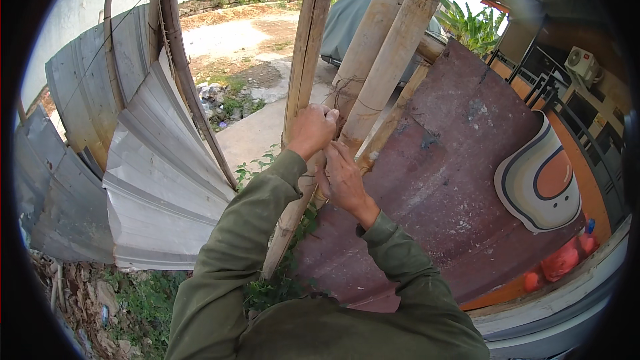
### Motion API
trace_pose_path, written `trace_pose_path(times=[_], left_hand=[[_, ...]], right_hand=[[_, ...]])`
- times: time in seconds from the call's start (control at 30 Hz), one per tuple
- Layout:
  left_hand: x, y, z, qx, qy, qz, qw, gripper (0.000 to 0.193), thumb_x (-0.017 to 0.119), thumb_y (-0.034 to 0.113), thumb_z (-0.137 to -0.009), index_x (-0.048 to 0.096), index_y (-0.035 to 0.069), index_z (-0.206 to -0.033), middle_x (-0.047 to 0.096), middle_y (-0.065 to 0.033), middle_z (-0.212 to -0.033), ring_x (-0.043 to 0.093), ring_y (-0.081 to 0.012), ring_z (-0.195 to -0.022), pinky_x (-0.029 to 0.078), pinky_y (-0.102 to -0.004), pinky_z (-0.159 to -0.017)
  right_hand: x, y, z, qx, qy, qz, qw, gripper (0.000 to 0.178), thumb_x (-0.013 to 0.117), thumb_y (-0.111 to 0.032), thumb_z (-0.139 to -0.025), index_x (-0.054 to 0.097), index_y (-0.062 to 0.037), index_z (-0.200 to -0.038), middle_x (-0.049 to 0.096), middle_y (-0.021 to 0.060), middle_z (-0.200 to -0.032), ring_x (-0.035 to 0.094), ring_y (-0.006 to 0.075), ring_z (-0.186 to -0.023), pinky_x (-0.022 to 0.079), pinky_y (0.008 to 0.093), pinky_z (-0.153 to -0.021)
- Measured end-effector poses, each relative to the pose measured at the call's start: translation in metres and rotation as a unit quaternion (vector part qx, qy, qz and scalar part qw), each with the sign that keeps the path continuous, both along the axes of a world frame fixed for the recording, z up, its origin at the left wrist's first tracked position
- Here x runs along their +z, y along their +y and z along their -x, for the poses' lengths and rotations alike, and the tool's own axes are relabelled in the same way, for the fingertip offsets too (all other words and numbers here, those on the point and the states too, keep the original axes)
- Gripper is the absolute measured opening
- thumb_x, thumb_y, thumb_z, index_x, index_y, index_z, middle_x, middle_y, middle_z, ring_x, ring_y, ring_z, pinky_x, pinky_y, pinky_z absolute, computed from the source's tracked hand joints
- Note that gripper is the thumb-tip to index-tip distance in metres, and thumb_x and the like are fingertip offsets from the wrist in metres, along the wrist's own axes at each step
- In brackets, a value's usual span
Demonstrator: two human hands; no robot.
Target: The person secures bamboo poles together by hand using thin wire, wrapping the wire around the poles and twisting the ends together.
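Observation:
Both my hands are at a cluster of upright poles. My left hand (312, 131) is closed in a pinch against a split wooden pole (308, 40), thumb toward the bamboo. Just below and to its right, my right hand (347, 179) has its fingers bent together close to the poles. Whatever either hand pinches is hidden by the fingers. A thick bamboo pole (404, 43) with a cut top leans beside another bamboo pole (379, 23). Thin rusty wire (348, 87) is wound around the bamboo just above my hands.
Bent corrugated metal sheets (163, 180) stand at left beside a thin post (187, 73). A dark red sheet (440, 187) slopes at right, with a curved patterned panel (541, 180) on it. Behind the poles is a covered vehicle (345, 23). Red bags (560, 261) lie lower right.

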State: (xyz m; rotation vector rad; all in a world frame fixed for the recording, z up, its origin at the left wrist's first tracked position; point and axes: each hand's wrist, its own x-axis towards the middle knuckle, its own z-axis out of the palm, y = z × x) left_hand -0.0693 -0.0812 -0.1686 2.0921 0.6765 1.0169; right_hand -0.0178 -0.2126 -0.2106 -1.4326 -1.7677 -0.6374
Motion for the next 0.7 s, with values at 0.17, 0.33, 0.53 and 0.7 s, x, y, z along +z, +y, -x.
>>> trace_pose_path(times=[0.17, 0.33, 0.53, 0.7], left_hand=[[-0.008, -0.011, -0.003, 0.09, -0.016, -0.066, 0.994, 0.037, 0.054, 0.03, -0.093, 0.068, -0.001, -0.078, 0.065, -0.024, -0.076, 0.063, -0.0435, -0.074, 0.048, -0.0508, -0.069], [-0.023, -0.035, -0.003, 0.091, -0.066, 0.001, 0.994, 0.038, 0.055, 0.03, -0.092, 0.066, -0.001, -0.074, 0.063, -0.025, -0.075, 0.062, -0.0442, -0.072, 0.047, -0.0523, -0.068], [-0.006, -0.018, -0.021, 0.105, -0.054, -0.05, 0.992, 0.038, 0.055, 0.03, -0.092, 0.066, -0.002, -0.074, 0.065, -0.025, -0.078, 0.063, -0.0443, -0.073, 0.049, -0.0516, -0.067], [0.006, -0.006, -0.015, 0.136, 0.013, -0.099, 0.986, 0.035, 0.055, 0.026, -0.091, 0.067, -0.003, -0.076, 0.066, -0.0264, -0.079, 0.065, -0.0452, -0.079, 0.052, -0.0512, -0.073]], right_hand=[[-0.008, -0.003, -0.001, -0.012, 0.033, 0.016, 0.999, 0.042, 0.067, -0.001, -0.074, 0.053, 0.0047, -0.113, 0.06, 0.0227, -0.107, 0.056, 0.0409, -0.109, 0.045, 0.0462, -0.097], [-0.003, -0.032, -0.013, 0.018, 0.061, 0.03, 0.998, 0.043, 0.068, -0.004, -0.078, 0.053, 0.0043, -0.117, 0.06, 0.0238, -0.113, 0.058, 0.0416, -0.109, 0.046, 0.0449, -0.094], [-0.008, -0.019, -0.015, -0.003, 0.185, 0.033, 0.982, 0.042, 0.067, -0.006, -0.085, 0.053, 0.0048, -0.123, 0.062, 0.0255, -0.113, 0.06, 0.0402, -0.111, 0.048, 0.0402, -0.092], [-0.009, -0.001, -0.005, -0.017, 0.161, -0.015, 0.987, 0.03, 0.066, -0.005, -0.084, 0.058, 0.0052, -0.111, 0.063, 0.0236, -0.108, 0.06, 0.0409, -0.101, 0.048, 0.0427, -0.089]])
